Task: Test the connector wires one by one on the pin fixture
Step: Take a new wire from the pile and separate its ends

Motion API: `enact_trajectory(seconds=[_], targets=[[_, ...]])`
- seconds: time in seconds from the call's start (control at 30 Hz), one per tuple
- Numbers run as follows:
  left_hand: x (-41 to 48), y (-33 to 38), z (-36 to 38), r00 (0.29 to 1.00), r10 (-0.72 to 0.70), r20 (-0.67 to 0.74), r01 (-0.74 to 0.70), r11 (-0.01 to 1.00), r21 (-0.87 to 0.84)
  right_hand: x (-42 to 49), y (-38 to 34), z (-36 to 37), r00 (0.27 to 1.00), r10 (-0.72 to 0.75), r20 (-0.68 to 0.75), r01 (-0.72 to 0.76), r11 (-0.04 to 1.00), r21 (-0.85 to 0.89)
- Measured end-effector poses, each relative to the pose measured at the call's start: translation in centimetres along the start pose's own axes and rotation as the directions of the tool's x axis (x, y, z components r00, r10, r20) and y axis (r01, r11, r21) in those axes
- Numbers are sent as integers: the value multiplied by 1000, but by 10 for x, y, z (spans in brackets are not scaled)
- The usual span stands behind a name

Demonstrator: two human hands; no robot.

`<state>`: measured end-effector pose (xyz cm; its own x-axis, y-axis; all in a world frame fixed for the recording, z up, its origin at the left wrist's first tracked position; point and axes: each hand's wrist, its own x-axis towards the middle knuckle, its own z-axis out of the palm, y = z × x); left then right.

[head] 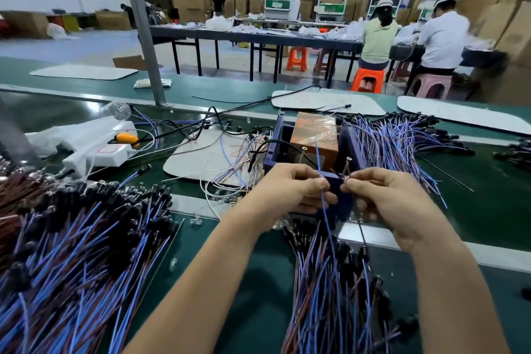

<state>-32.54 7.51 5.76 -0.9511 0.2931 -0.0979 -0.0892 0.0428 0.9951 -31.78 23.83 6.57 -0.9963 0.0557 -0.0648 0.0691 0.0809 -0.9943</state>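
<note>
Head view: both hands meet over the near wall of the dark blue pin fixture (271,149), an open box on the green bench (244,282) with an orange block (316,135) inside it and 2 screw-like pins (348,158) standing up from its edges. The left hand (290,190) pinches 1 blue wire (326,218) between thumb and forefinger; the wire rises above the fingers in front of the orange block and trails down toward the bundle of blue and brown wires (330,296) lying between the forearms. The right hand (385,198) has thumb and forefinger closed on a small tip (345,179) at the fixture's front edge, close to the left fingertips; whether that tip belongs to the blue wire is unclear. A large wire pile (71,238) lies to the left, another pile (396,138) just right of the fixture, and a white power strip (97,152) sits further left.
</note>
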Motion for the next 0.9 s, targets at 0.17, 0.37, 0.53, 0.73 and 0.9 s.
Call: enact_trajectory(seconds=[0.17,0.37,0.53,0.73,0.9], targets=[[3,-8,-7,999,-35,-34,41,976,212,5,8,-5,999,12,-52,-15,997,-74],[8,-11,-10,992,2,-123,32,962,273,8,12,-5,995,-9,-99,-6,988,-156],[8,-12,-15,983,13,-182,40,958,285,8,14,-3,994,-32,-105,10,978,-209],[5,-7,-17,981,63,-186,-1,948,317,5,7,-2,994,-55,-97,34,977,-210],[-1,4,-23,953,207,-219,-159,963,219,-1,-4,-11,985,-107,-136,105,994,-20]])
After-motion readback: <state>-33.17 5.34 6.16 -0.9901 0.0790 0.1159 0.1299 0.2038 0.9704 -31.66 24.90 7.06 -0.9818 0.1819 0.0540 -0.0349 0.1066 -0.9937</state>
